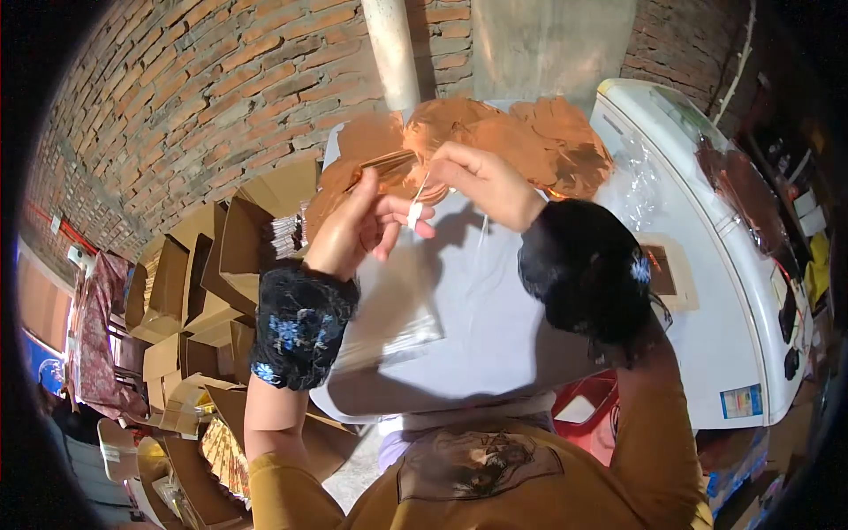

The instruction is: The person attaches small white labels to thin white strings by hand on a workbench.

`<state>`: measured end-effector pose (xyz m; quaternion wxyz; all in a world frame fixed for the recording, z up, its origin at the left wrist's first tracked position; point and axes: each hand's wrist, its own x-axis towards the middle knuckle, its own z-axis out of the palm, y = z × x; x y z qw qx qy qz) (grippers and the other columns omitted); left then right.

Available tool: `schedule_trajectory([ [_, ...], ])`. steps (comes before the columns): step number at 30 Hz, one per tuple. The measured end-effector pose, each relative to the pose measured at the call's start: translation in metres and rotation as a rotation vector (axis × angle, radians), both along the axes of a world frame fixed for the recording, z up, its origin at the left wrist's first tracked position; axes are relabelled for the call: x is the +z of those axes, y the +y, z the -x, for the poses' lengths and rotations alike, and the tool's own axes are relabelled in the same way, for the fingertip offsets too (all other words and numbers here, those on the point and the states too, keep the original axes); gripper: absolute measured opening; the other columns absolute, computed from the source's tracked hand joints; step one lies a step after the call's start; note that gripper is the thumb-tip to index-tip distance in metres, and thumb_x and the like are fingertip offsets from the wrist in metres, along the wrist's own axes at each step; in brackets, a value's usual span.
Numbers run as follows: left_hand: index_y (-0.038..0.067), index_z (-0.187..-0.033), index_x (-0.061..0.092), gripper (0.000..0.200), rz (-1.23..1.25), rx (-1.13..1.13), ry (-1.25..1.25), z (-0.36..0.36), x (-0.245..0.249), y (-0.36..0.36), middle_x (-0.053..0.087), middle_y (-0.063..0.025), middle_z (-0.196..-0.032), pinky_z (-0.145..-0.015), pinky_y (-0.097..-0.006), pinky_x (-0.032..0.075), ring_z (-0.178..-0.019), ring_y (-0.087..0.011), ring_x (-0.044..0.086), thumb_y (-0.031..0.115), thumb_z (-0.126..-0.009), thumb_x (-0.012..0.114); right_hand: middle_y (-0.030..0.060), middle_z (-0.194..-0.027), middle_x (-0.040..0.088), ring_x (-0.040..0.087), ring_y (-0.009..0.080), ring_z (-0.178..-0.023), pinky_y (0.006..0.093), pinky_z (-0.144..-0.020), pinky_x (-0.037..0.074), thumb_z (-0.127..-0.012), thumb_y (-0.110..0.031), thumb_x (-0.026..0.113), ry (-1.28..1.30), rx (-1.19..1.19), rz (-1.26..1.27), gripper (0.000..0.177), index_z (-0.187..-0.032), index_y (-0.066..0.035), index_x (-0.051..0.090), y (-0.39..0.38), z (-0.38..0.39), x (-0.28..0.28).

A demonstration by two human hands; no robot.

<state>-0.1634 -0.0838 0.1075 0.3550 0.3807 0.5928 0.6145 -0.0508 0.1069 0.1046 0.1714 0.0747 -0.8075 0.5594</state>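
My left hand [353, 225] is raised over the white table [495, 309]. Its thumb and fingers close on a folded, pleated copper-orange sheet [389, 165], whose layered edges show. A white band [413, 215] sits around one of its fingers. Close beside it, my right hand [486, 181] pinches a thin white strip [424, 187] at the sheet's edge. Behind both hands lies a spread of crumpled copper-orange sheets [530, 141]. Flat clear plastic bags [397, 331] rest on the table below my left hand.
Several open cardboard boxes [190, 274] crowd the left side, one with gold patterned pieces [225, 455]. A large white appliance [707, 265] stands against the table's right side, with clear plastic [640, 181] on it. A brick wall [247, 79] and pale pipe [390, 53] rise behind.
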Motion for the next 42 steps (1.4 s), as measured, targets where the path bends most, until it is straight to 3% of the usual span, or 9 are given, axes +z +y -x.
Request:
schedule_trajectory([
  [3, -0.002, -0.114, 0.06, 0.069, -0.297, 0.069, -0.282, -0.017, 0.01, 0.009, 0.068, -0.0097, -0.093, -0.051, -0.0228, 0.038, -0.055, -0.0098, 0.049, 0.056, -0.097, 0.027, 0.0012, -0.089, 0.061, 0.054, 0.0083, -0.088, 0.0262, -0.082, 0.043, -0.096, -0.019, 0.05, -0.073, 0.001, -0.111, 0.018, -0.097, -0.003, 0.059, -0.009, -0.007, -0.018],
  [6, 0.0, -0.125, 0.05, 0.065, 0.187, 0.003, 0.168, 0.012, -0.019, 0.007, 0.064, -0.0127, -0.111, -0.055, -0.0228, 0.045, -0.055, -0.0109, 0.05, 0.052, -0.098, 0.022, 0.0005, -0.089, 0.061, 0.054, 0.0071, -0.086, 0.0251, -0.079, 0.043, -0.095, -0.018, 0.052, -0.074, -0.014, -0.216, 0.017, -0.097, -0.003, 0.06, -0.016, -0.012, -0.01],
  [10, -0.002, -0.128, 0.048, 0.069, -0.255, -0.316, -0.348, -0.008, -0.013, 0.003, 0.064, -0.0135, -0.111, -0.053, -0.0221, 0.042, -0.055, -0.01, 0.048, 0.055, -0.098, 0.021, -0.0007, -0.088, 0.06, 0.053, 0.0061, -0.083, 0.0234, -0.075, 0.044, -0.095, -0.018, 0.051, -0.12, -0.057, -0.033, 0.016, -0.094, -0.004, 0.06, 0.015, -0.001, -0.026],
  [14, -0.002, -0.121, 0.055, 0.07, 0.066, 0.009, 0.057, -0.01, -0.023, 0.01, 0.066, -0.0144, -0.108, -0.051, -0.0211, 0.038, -0.05, -0.0084, 0.042, 0.054, -0.098, 0.02, -0.0023, -0.088, 0.059, 0.053, 0.0053, -0.083, 0.0238, -0.075, 0.044, -0.095, -0.019, 0.052, -0.111, -0.045, -0.129, 0.016, -0.096, -0.004, 0.059, -0.017, -0.02, -0.021],
  [21, -0.001, -0.12, 0.056, 0.067, -0.174, -0.059, -0.22, -0.019, -0.026, 0.009, 0.066, -0.0132, -0.109, -0.053, -0.0193, 0.037, -0.054, -0.0089, 0.042, 0.052, -0.099, 0.02, -0.0015, -0.083, 0.055, 0.053, 0.007, -0.086, 0.024, -0.078, 0.044, -0.097, -0.021, 0.049, -0.227, -0.053, -0.289, 0.021, -0.094, -0.002, 0.058, -0.019, -0.023, -0.037],
  [24, 0.0, -0.115, 0.06, 0.068, 0.034, -0.038, -0.034, -0.012, -0.042, 0.004, 0.067, -0.0142, -0.106, -0.054, -0.0196, 0.038, -0.055, -0.0085, 0.043, 0.052, -0.098, 0.02, 0.0048, -0.087, 0.062, 0.053, 0.0098, -0.072, 0.028, -0.07, 0.044, -0.095, -0.023, 0.051, 0.045, 0.102, 0.125, 0.02, -0.101, -0.005, 0.057, -0.016, -0.015, -0.042],
  [31, 0.001, -0.124, 0.055, 0.068, -0.127, 0.019, -0.102, -0.025, -0.036, 0.012, 0.063, -0.0105, -0.116, -0.054, -0.02, 0.038, -0.052, -0.0079, 0.042, 0.054, -0.098, 0.021, -0.0016, -0.093, 0.059, 0.054, 0.0088, -0.08, 0.0239, -0.072, 0.044, -0.096, -0.017, 0.05, -0.187, -0.068, -0.372, 0.016, -0.1, -0.003, 0.056, -0.023, -0.025, -0.043],
  [34, 0.0, -0.122, 0.056, 0.064, 0.107, -0.116, 0.097, -0.014, -0.057, 0.005, 0.064, -0.008, -0.112, -0.056, -0.0214, 0.039, -0.057, -0.0074, 0.044, 0.05, -0.099, 0.023, -0.0012, -0.085, 0.056, 0.054, 0.0095, -0.078, 0.0231, -0.072, 0.044, -0.096, -0.018, 0.051, -0.209, -0.001, 0.114, 0.017, -0.095, -0.001, 0.055, -0.017, -0.026, -0.029],
  [42, -0.001, -0.126, 0.051, 0.048, -0.192, 0.018, -0.094, -0.032, -0.055, 0.01, 0.061, -0.005, -0.113, -0.067, -0.0217, 0.042, -0.066, -0.0081, 0.047, 0.033, -0.099, 0.032, -0.003, -0.073, 0.054, 0.046, 0.005, -0.057, 0.0212, -0.05, 0.04, -0.096, -0.023, 0.047, -0.345, -0.148, 0.065, 0.02, -0.09, -0.007, 0.058, -0.036, -0.031, -0.046],
])
